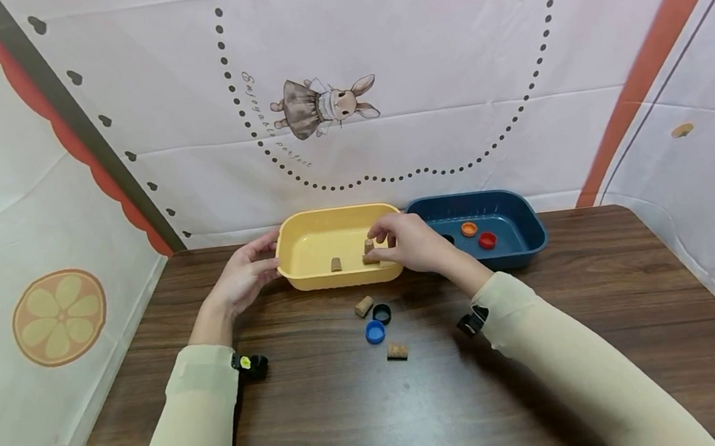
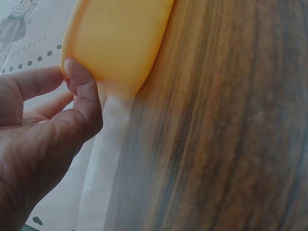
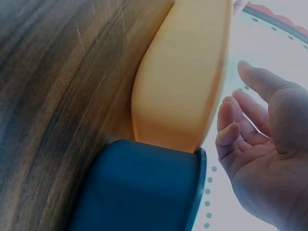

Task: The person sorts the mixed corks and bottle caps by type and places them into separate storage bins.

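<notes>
My left hand [image 1: 241,277] pinches the left rim of a yellow bin [image 1: 306,240], thumb inside the wall and fingers outside, as the left wrist view [image 2: 72,110] also shows. Over the bin's right end hovers my right hand [image 1: 409,239], thumb and fingers apart. In the right wrist view nothing shows between the fingers of the right hand [image 3: 264,130]. Right below its fingertips one cork [image 1: 369,245] appears in the bin, close to another cork [image 1: 371,257]. A separate cork [image 1: 336,264] stands farther left inside it.
A navy bin [image 1: 518,234] adjoins on the right, holding an orange cap [image 1: 468,229], a red cap [image 1: 487,240] and a partly hidden black cap [image 1: 448,239]. On the table in front lie a cork [image 1: 363,306], a black cap [image 1: 382,314], a blue cap [image 1: 375,332] and another cork [image 1: 396,352].
</notes>
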Motion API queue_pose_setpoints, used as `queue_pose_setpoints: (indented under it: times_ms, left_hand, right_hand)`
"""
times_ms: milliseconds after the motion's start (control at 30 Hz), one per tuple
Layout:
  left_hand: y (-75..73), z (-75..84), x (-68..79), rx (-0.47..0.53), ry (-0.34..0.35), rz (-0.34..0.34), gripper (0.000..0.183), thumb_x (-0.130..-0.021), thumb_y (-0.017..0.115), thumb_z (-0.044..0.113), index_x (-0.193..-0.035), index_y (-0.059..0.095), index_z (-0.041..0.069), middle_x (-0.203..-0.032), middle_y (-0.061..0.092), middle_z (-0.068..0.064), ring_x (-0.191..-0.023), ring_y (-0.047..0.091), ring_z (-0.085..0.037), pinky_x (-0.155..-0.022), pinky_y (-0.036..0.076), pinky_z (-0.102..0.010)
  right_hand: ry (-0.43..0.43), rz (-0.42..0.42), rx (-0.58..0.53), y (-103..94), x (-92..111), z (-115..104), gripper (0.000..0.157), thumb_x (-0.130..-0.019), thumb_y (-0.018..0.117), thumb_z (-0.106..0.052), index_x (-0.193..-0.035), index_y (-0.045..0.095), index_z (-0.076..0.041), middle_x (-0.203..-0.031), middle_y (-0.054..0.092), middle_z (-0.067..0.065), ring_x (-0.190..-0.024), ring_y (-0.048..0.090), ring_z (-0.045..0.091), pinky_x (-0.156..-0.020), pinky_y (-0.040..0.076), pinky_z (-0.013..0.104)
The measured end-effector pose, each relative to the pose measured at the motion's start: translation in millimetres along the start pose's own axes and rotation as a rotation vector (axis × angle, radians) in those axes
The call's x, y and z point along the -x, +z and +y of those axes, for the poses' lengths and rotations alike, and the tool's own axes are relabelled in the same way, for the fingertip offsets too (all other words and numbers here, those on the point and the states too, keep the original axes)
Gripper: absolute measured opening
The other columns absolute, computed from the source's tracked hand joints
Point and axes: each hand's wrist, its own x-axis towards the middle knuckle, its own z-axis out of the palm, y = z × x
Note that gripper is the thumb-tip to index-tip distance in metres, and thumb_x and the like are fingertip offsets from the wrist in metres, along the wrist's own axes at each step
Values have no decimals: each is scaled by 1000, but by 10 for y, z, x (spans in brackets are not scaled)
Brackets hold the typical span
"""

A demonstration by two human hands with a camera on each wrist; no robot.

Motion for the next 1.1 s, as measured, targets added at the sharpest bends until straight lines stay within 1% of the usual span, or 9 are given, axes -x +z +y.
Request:
queue_pose_setpoints:
  times_ms: [100, 267, 367, 467, 600, 733, 867, 1000, 1100]
  left_hand:
    - [-5, -7, 3, 4, -1, 0, 64, -106, 51, -10, -166, 31, 1, -147, 35, -27, -108, 60, -26, -83, 58, -24]
    - [-6, -9, 7, 7, 3, -4, 64, -106, 51, -10, -166, 30, 0, -147, 35, -27, -109, 61, -27, -84, 59, -25]
    - [-4, -9, 8, 8, 3, -3, 65, -106, 51, -10, -166, 30, 0, -146, 36, -26, -109, 61, -26, -83, 59, -24]
    - [-2, -9, 8, 12, 3, -4, 65, -105, 52, -10, -166, 31, 1, -145, 37, -25, -107, 61, -25, -83, 59, -24]
    - [4, -6, 8, 12, 4, -7, 65, -105, 52, -11, -166, 32, 1, -145, 37, -25, -107, 61, -25, -83, 59, -25]
    - [2, -5, 3, 15, 4, -6, 65, -105, 51, -11, -166, 32, 1, -145, 37, -25, -107, 61, -26, -83, 59, -25]
    - [-3, -7, -2, 18, 6, -7, 65, -105, 52, -11, -166, 31, 1, -146, 37, -25, -109, 61, -27, -83, 59, -25]
    - [-6, -10, -6, 16, 8, -9, 65, -105, 52, -11, -166, 31, 0, -147, 36, -26, -111, 61, -28, -84, 59, -25]
    - [-5, -9, -10, 14, 8, -10, 65, -105, 51, -11, -166, 30, 0, -147, 36, -27, -112, 61, -30, -85, 59, -26]
  right_hand:
    - [-12, 8, -23, -20, 64, -10, 40, -96, 81, -33, -124, 74, -5, -111, 71, 12, -92, 65, 20, -80, 56, 39]
    - [-20, 12, -73, -52, 179, -48, 34, -96, 82, -31, -121, 75, -9, -109, 71, 9, -93, 65, 19, -76, 55, 38]
    - [-19, 1, -93, -66, 260, -71, 32, -96, 82, -29, -121, 74, -12, -108, 70, 7, -92, 64, 17, -74, 56, 36]
    - [-21, -11, -108, -67, 340, -74, 31, -95, 83, -31, -120, 74, -14, -106, 71, 6, -90, 63, 16, -74, 57, 36]
    - [-27, -32, -128, -70, 444, -65, 32, -94, 84, -32, -120, 73, -16, -100, 70, 0, -87, 63, 15, -73, 57, 36]
    - [-32, -59, -139, -75, 542, -67, 38, -93, 85, -32, -123, 72, -15, -100, 68, -5, -86, 64, 15, -75, 58, 35]
    - [-54, -79, -148, -63, 627, -82, 38, -92, 86, -30, -124, 72, -15, -101, 68, -6, -88, 65, 14, -77, 58, 33]
    - [-84, -101, -166, -25, 698, -80, 38, -92, 87, -29, -124, 72, -13, -100, 69, -6, -87, 66, 15, -75, 58, 33]
    - [-86, -133, -177, 2, 752, -84, 39, -92, 87, -30, -124, 73, -12, -102, 71, -4, -88, 66, 17, -74, 58, 33]
